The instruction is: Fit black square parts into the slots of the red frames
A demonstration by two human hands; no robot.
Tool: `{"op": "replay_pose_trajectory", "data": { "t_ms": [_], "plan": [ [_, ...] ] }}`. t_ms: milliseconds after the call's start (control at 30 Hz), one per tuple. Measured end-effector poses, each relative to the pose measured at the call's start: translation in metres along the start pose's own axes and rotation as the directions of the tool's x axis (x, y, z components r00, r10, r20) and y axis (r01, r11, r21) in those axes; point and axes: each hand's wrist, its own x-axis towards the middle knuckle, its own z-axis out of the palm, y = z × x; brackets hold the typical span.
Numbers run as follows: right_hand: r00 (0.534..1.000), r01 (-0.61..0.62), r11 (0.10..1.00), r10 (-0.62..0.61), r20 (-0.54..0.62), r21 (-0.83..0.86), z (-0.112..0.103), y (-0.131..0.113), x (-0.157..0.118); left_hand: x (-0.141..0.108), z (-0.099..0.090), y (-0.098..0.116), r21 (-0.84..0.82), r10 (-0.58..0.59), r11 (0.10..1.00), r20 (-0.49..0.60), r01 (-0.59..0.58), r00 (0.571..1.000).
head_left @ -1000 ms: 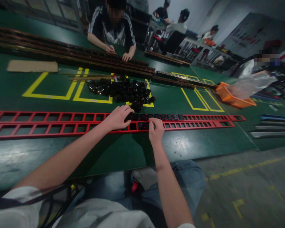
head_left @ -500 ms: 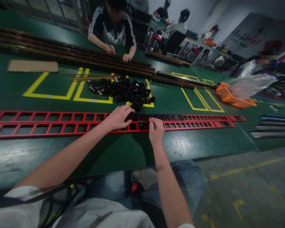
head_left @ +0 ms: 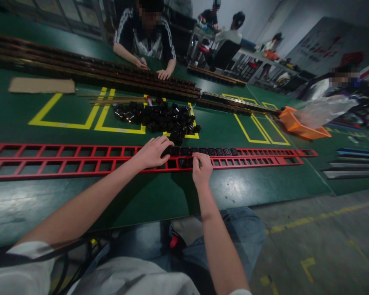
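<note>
Two long red ladder-like frames (head_left: 64, 159) lie side by side across the green table. My left hand (head_left: 153, 152) rests over the far one, its fingers curled round a small black block (head_left: 166, 153) that is partly hidden. Just right of it, my right hand (head_left: 203, 167) is closed with fingertips pressed together at the slots; what they grip, if anything, is hidden. Several square black blocks (head_left: 219, 151) sit in a row in the far frame's slots. In the near frame another black block (head_left: 183, 163) sits between my hands.
Beyond the frames lies a heap of black blocks (head_left: 160, 116) near thin rods (head_left: 119, 100). Long dark rails (head_left: 89, 65) run behind it, where a co-worker's hands (head_left: 164, 73) rest. Cardboard (head_left: 41, 85) lies left; an orange bin (head_left: 301, 125) with plastic stands right.
</note>
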Motion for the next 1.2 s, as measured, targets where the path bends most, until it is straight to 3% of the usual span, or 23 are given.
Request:
{"op": "replay_pose_trajectory", "data": {
  "t_ms": [1000, 1200],
  "plan": [
    [1.000, 0.003, 1.000, -0.003, -0.003, -0.001, -0.0002, -0.0008, 0.0005, 0.0003, -0.0003, -0.0005, 0.062, 0.010, 0.998, 0.024, -0.012, 1.000],
    [1.000, -0.010, 1.000, 0.010, 0.003, 0.002, 0.0000, 0.0000, 0.0005, 0.0008, 0.0044, -0.0056, 0.074, -0.091, 0.993, -0.032, 0.094, 0.995]
  ]
}}
